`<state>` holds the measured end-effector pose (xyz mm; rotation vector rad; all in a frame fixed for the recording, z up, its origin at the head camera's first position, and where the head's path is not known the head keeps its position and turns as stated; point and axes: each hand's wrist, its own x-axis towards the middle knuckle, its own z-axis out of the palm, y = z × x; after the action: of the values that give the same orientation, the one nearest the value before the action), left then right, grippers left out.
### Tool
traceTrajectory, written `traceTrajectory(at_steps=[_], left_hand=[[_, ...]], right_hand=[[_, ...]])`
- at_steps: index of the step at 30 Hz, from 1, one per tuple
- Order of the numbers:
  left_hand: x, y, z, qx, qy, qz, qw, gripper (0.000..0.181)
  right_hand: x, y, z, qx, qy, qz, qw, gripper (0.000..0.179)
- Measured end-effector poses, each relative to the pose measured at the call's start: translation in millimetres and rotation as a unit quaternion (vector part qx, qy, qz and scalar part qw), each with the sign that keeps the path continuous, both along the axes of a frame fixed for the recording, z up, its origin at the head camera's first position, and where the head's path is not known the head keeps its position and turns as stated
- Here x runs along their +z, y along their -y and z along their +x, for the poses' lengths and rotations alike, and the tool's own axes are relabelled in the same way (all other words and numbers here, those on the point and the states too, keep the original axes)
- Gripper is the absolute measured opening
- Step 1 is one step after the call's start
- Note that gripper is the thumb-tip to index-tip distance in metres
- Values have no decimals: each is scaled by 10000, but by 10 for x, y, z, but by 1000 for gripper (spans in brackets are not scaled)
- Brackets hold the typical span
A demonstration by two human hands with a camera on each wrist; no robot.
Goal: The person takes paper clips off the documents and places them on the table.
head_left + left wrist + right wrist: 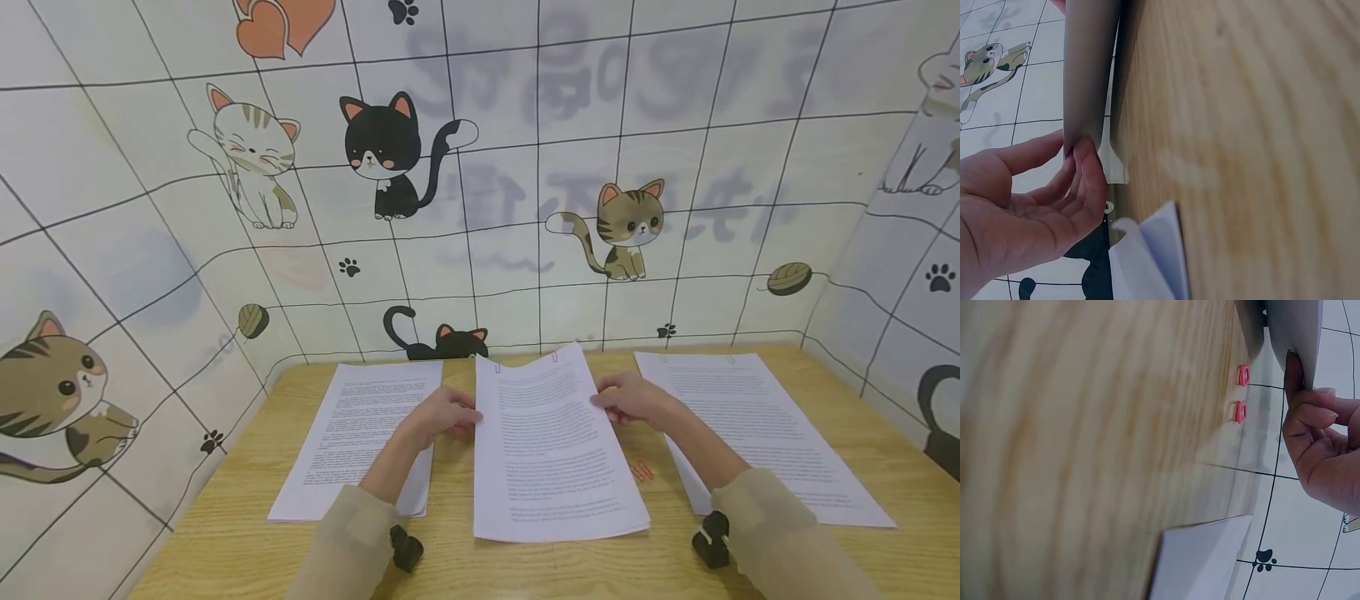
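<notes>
A printed paper stack stands tilted in the middle, its top edge raised and slightly bowed. Two paper clips sit on that top edge. My left hand pinches the stack's left edge; in the left wrist view the thumb and fingers lie on opposite faces of the paper. On the right edge, my right hand pinches the sheets, as the right wrist view also shows with its curled fingers. Beside the stack, under the right forearm, lie red paper clips.
Another printed stack lies flat on the wooden table at the left. A third stack, with clips at its top edge, lies at the right, partly behind my right forearm. A cat-patterned wall covering encloses the table's back and sides.
</notes>
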<state>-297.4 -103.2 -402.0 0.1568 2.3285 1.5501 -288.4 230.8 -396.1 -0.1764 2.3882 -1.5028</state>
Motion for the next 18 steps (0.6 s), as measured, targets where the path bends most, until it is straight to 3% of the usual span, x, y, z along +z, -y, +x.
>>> traceTrajectory(at_steps=[3, 9, 18], left_hand=[[-9, -12, -1, -8, 2, 186, 9998, 28], [20, -10, 32, 281, -34, 245, 9993, 29], [72, 119, 91, 447, -227, 424, 9978, 30]], right_hand=[[0, -4, 14, 30, -70, 46, 10000, 17], [16, -11, 54, 62, -224, 26, 9997, 21], [68, -26, 93, 87, -433, -84, 9990, 21]])
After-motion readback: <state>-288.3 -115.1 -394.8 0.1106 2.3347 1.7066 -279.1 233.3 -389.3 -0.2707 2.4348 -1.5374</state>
